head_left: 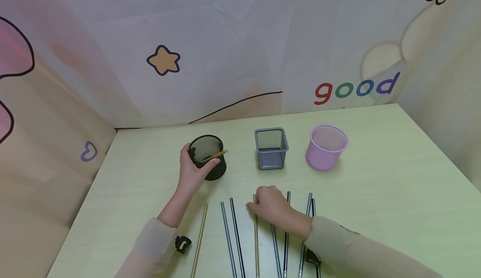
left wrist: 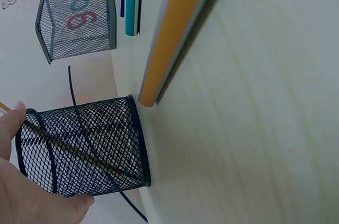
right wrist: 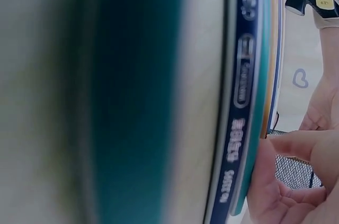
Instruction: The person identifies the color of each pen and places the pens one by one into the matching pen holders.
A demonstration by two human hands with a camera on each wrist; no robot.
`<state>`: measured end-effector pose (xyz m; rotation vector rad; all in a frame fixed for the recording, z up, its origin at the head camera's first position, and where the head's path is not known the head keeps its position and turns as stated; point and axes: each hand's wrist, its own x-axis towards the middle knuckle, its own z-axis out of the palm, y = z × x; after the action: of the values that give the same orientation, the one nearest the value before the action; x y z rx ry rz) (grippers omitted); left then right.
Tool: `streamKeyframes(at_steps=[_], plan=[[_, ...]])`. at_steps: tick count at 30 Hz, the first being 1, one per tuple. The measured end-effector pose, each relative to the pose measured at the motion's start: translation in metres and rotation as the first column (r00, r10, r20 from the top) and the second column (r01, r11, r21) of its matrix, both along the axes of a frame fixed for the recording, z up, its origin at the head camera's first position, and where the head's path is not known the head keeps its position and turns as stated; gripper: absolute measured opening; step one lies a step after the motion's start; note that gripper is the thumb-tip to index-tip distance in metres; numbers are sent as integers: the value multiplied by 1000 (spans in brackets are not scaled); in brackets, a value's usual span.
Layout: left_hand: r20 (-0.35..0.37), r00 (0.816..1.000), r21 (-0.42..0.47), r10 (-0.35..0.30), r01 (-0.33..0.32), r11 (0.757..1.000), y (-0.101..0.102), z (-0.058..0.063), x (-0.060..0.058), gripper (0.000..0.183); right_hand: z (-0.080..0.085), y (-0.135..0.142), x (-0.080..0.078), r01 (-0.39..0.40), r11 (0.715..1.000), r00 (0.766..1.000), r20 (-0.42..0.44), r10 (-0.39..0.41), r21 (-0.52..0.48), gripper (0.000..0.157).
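My left hand (head_left: 191, 173) grips a black round mesh pen cup (head_left: 216, 171), thumb on the near side and fingers round the far left. A yellow pencil (head_left: 215, 156) leans inside it, its end poking over the rim; the left wrist view shows it through the mesh (left wrist: 85, 150). To the right and nearer, my right hand (head_left: 271, 203) pinches the far end of another yellow pencil (head_left: 256, 244) between thumb and curled fingers. That pencil lies among several blue (head_left: 228, 236) and dark pencils (head_left: 237, 236) set lengthwise. In the right wrist view the fingertips (right wrist: 265, 166) sit at the orange-yellow pencil's end.
A grey square mesh holder (head_left: 271, 159) and a pink round cup (head_left: 325, 155) stand farther back, right of the black cup. One more yellow pencil (head_left: 199, 240) lies at the left of the row. A printed cloth backdrop (head_left: 225, 61) rises behind the table (head_left: 394, 186).
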<state>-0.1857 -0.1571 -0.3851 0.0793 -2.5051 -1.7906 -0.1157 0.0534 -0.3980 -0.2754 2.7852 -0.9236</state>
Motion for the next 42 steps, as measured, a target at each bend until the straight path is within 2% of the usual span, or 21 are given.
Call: streamKeyframes(at_steps=[10, 19, 25, 31, 42], plan=[[0, 1000, -2, 2, -2, 1000, 2, -2, 0, 98, -7, 0, -5, -17, 1000, 999, 30, 17, -3, 48], [-3, 1000, -11, 13, -13, 1000, 1, -3, -1, 98, -8, -2, -5, 4, 999, 998, 60, -2, -32, 44], [-8, 1000, -9, 13, -13, 1000, 1, -3, -1, 98, -8, -1, -6, 6, 1000, 998, 67, -5, -15, 43], [-5, 1000, -5, 17, -17, 1000, 2, -3, -2, 98, -7, -1, -6, 7, 1000, 998, 57, -7, -7, 43], [-16, 1000, 4, 8, -8, 1000, 2, -4, -1, 98, -4, -3, -4, -16, 998, 1000, 9, 16, -56, 41]])
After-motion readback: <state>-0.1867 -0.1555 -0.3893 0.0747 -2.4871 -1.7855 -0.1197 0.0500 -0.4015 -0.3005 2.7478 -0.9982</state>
